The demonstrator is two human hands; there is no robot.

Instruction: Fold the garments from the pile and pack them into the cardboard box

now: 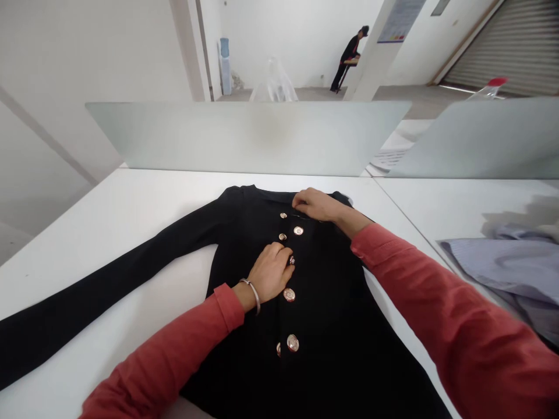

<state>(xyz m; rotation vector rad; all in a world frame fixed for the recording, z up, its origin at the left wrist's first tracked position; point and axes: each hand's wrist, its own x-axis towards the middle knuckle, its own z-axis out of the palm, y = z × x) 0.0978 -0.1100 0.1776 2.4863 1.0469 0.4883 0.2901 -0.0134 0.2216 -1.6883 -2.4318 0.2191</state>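
Jacket [325,314] under L hand [269,272], pinching btn [292,260], & R hand [317,205], pinching nr neckline [276,197].

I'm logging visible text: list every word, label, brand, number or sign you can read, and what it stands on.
No text can be read.
Poster on the pillar: print too small and blurred.
Metallic buttons on the black long-sleeved garment: any lettering too small to tell.

Head view: above the table's [113,221] near side, facing forward and down
Near: black garment [332,302]
Far: back wall [301,35] beyond frosted panel [209,137]
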